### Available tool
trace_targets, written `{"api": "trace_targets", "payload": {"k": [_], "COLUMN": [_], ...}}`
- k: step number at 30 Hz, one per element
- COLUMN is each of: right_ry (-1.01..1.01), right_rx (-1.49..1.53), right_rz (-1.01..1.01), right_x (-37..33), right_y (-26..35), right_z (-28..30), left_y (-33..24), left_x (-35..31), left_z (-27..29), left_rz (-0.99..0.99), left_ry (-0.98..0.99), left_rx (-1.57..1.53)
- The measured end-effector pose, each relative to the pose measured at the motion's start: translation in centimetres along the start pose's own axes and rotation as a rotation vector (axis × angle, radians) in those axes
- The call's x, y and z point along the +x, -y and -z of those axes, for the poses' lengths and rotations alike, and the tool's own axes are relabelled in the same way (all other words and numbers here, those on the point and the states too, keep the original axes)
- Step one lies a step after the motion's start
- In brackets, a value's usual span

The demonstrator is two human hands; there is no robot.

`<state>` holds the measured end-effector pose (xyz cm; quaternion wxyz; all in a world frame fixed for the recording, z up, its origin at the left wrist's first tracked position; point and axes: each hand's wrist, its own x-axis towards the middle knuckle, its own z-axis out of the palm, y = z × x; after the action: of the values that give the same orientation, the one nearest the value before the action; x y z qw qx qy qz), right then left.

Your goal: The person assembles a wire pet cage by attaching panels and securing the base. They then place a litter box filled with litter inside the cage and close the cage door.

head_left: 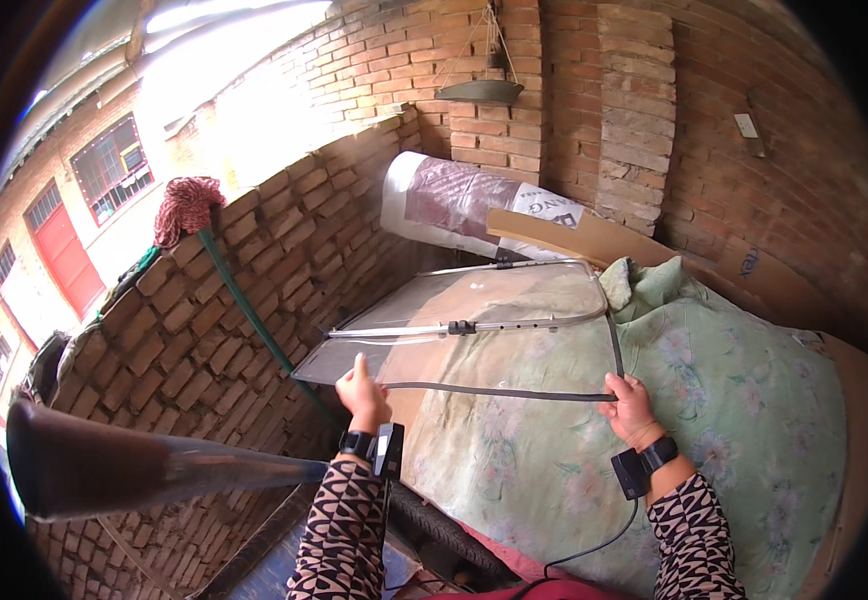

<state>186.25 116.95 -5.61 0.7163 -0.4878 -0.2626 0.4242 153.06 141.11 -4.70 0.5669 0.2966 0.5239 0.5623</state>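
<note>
A clear curved windshield-like panel [474, 300] with a black rubber edge and a metal rod [454, 327] across it lies over a green flowered cloth [714, 400]. My left hand [364, 393] grips the panel's near edge at its left corner. My right hand [632, 408] holds the black rubber edge strip [499, 391] at the panel's right corner. Both wrists wear black bands, and both sleeves carry a black and tan pattern.
A brick wall [214, 330] runs along the left, with a red mop head [186, 208] and its green handle leaning on it. Behind the panel lie a rolled plastic sheet [454, 200] and cardboard [574, 240]. A dark blurred bar [134, 470] crosses the lower left.
</note>
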Motion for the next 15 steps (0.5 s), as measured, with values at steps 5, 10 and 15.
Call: {"api": "trace_targets", "payload": {"k": [5, 10, 15], "right_ry": [0.013, -0.020, 0.152], "right_rx": [-0.105, -0.258, 0.016], "right_rz": [0.033, 0.019, 0.308], "right_x": [-0.5, 0.9, 5.6], "right_y": [-0.6, 4.2, 12.5], "right_z": [0.3, -3.7, -5.1], "left_y": [4.4, 2.8, -7.6], "left_x": [0.4, 4.4, 4.6], "left_z": [0.9, -2.4, -8.6], "left_rz": [0.333, 0.227, -1.480], "left_ry": [-0.046, 0.437, 0.257], "left_rx": [-0.127, -0.169, 0.772]}}
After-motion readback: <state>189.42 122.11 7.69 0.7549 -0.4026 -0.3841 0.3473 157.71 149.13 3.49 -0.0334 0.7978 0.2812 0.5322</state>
